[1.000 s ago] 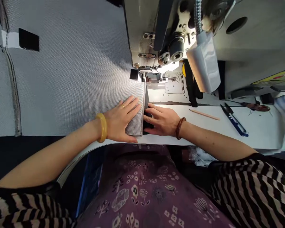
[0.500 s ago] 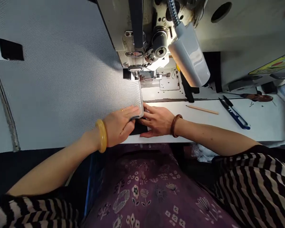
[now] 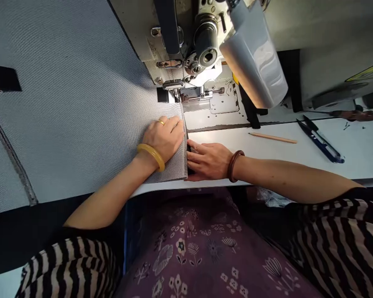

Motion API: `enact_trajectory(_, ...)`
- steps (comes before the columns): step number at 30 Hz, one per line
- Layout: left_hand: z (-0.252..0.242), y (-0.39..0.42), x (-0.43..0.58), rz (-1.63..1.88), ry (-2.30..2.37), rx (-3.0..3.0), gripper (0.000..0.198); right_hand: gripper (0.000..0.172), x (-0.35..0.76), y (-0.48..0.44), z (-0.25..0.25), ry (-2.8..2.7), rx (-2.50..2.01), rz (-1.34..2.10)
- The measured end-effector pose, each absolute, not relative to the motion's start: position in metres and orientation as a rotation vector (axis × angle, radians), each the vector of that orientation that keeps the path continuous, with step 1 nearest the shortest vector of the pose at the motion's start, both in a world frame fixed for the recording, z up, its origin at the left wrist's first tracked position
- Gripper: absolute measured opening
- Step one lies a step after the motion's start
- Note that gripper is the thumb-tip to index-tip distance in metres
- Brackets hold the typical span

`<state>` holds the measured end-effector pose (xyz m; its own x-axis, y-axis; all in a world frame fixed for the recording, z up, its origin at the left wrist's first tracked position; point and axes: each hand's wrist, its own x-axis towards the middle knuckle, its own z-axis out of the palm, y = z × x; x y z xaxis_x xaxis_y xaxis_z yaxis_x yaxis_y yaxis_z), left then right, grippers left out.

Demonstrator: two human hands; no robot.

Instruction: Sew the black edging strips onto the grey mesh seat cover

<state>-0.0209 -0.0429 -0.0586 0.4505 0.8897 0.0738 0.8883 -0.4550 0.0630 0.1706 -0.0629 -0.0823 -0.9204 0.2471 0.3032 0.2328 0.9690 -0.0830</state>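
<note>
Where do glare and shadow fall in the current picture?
Head view: pale glare streaks the lamp; head view: a shadow darkens the gray fabric just left of the sewing machine; head view: the purple apron looks dimmer than the white tabletop.

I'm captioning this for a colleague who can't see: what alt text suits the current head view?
A person's left hand rests on gray woven fabric at a sewing machine, with the right hand at the fabric's right edge. A lamp lights the needle area; a pencil and blue snips lie on the white table at right.
</note>
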Motion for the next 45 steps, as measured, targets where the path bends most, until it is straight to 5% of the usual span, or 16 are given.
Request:
enact_trajectory(21, -0.052, -0.005, -0.011, 0.037, 1.69, 2.48, 0.031, 0.047, 0.167, -0.046, -0.085, -2.651, -0.382, -0.184)
enact_trajectory(28, -0.042, -0.059, -0.035, 0.127, 1.323, 2.674, 0.071, 0.035, 0.179, -0.057, -0.086, -2.716, -0.342, -0.104)
enact_trajectory(33, -0.054, -0.09, -0.054, 0.264, 1.158, 2.742, 0.051, 0.032, 0.175, -0.061, -0.086, -2.73, -0.34, -0.053)
enact_trajectory(45, -0.066, -0.093, -0.042, 0.255, 1.206, 2.78, 0.041, 0.031, 0.175, -0.064, -0.084, -2.83, -0.314, 0.084)
